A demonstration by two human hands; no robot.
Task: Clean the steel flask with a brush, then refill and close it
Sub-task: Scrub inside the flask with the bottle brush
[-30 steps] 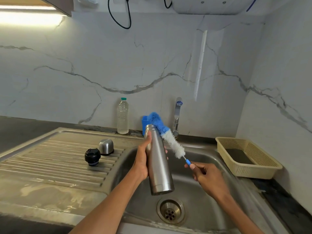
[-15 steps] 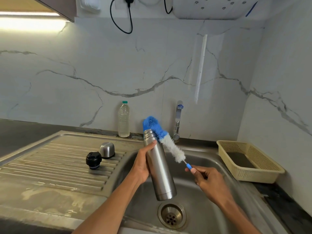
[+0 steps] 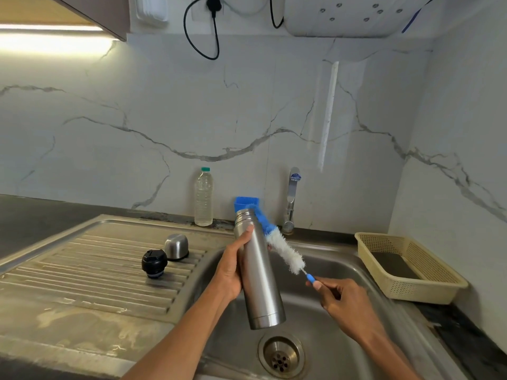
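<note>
An uncapped steel flask (image 3: 259, 272) hangs tilted over the sink basin (image 3: 340, 270), mouth toward the wall. My left hand (image 3: 230, 270) grips its body from the left. A bottle brush (image 3: 282, 248) with blue and white bristles lies against the flask's right side, its blue tip at the mouth. My right hand (image 3: 340, 300) pinches the brush's blue handle end. On the drainboard (image 3: 82, 270) stand the black stopper (image 3: 154, 262) and the steel cup lid (image 3: 177, 246).
A clear plastic water bottle (image 3: 203, 197) stands against the marble wall behind the sink, beside a blue container (image 3: 245, 202) and the tap (image 3: 292, 201). A cream plastic basket (image 3: 406, 267) sits right of the basin. The drain (image 3: 281, 355) lies below the flask.
The brush's blue tip has dropped from above the flask's mouth to beside it. Both hands and the flask keep their places over the basin.
</note>
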